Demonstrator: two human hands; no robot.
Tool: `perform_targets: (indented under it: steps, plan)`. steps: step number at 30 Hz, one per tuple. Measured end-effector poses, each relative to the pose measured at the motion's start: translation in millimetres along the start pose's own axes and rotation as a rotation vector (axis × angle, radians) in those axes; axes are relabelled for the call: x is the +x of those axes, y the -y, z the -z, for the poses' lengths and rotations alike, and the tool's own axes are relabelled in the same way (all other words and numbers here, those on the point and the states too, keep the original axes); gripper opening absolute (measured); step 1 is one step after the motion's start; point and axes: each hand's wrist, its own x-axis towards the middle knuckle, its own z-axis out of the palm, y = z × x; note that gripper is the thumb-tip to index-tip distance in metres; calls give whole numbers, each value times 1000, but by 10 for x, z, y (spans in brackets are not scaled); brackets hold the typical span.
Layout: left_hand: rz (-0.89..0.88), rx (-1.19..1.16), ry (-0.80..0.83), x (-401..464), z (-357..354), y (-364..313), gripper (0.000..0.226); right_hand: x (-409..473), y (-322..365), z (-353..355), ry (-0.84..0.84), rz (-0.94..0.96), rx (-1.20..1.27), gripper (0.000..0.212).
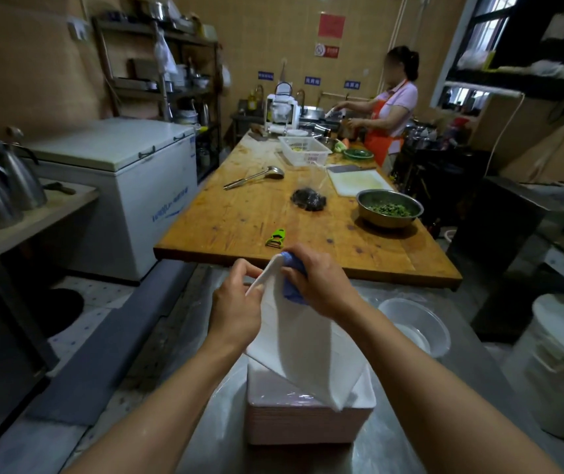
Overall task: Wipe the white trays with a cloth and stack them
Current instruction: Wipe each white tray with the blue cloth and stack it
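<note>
A white tray (303, 347) is held tilted up on one corner above a stack of white trays (308, 422) on the steel counter. My left hand (236, 302) grips the tray's upper left edge. My right hand (321, 285) holds a blue cloth (292, 278) bunched against the tray's top corner. The tray's lower corner hangs just over the stack.
A clear plastic basin (417, 323) sits to the right of the stack. Ahead is a wooden table (239, 220) with a green peeler (276, 237), a steel bowl of greens (389, 208), a ladle and a white basket. A person works at the far end. A white freezer (120, 186) stands left.
</note>
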Motion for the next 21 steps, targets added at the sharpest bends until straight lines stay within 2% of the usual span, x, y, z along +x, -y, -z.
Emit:
perform_targets:
  steps: [4, 10, 21]
  plan:
    - [117, -132, -59, 69, 12, 73, 15, -189, -297, 81, -10, -93, -69, 8]
    - [253, -243, -120, 58, -139, 145, 12, -407, -663, 186, -101, -221, -177, 19]
    - [306, -380, -132, 4, -371, 71, 22, -623, -772, 246, -430, -442, -9, 21]
